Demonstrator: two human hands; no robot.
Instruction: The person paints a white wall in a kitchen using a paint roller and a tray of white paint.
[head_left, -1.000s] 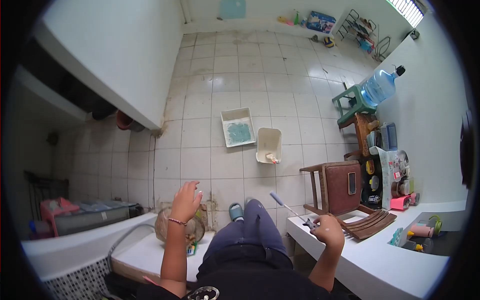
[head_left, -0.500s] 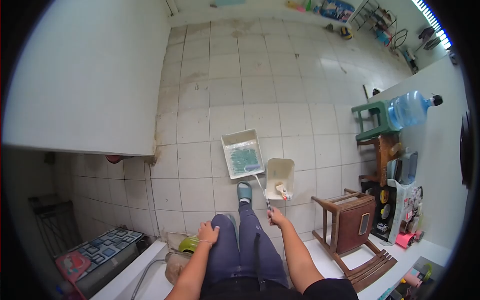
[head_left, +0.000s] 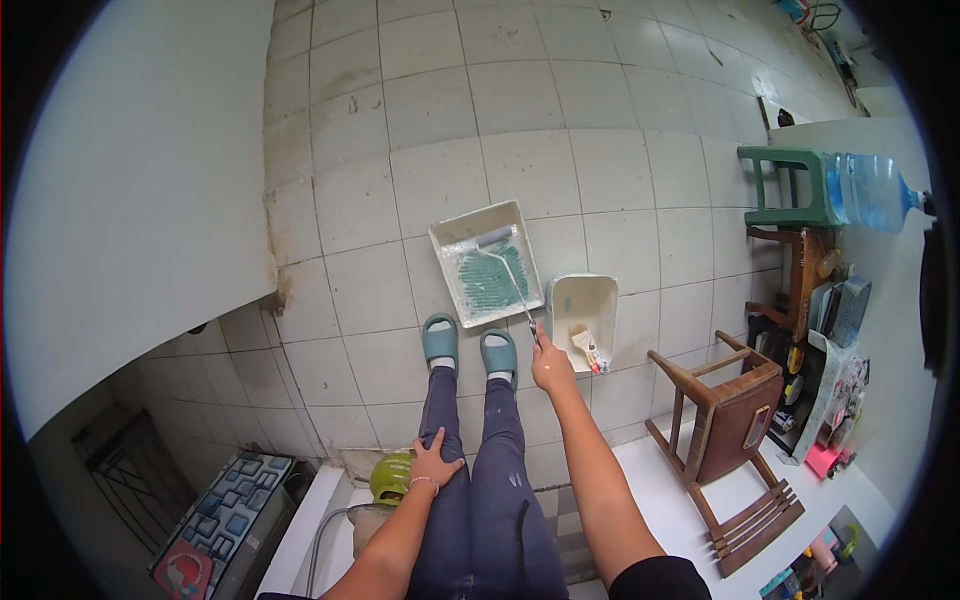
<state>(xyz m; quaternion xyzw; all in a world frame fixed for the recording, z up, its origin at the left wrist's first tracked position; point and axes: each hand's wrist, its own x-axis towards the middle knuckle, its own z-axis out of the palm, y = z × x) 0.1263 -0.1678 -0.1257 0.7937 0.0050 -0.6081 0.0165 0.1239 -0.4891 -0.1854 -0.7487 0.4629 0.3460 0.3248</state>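
Up at the far end of the tray is where the paint roller (head_left: 495, 237) is now; half a second ago it was down at the near end. It has gone across the blue-green patch, away from the feet, and that seems to mean it is being rolled along the tray. One foot has come forward too, so both slippers (head_left: 440, 342) are side by side, close to the near edge of the paint tray (head_left: 528, 262).

The roller sits inside the tray. Its bent metal rod goes over the near edge to the handle. The right hand (head_left: 553, 368) is closed tight around that handle. The left hand (head_left: 436, 465) has nothing in it; it lies on the left leg near the knee, with its fingers spread out.

Just right of the tray, on the tiled floor (head_left: 370, 370), is a small cream tub (head_left: 595, 297). A paint brush (head_left: 583, 342) leans inside it, with something red at its near end, too small to tell what.

More to the right is a wooden chair (head_left: 735, 425) with a brown seat. Past it, a big blue water bottle (head_left: 870, 190) is on a green stool (head_left: 790, 158). Something round and green (head_left: 388, 478) is beside the left arm.
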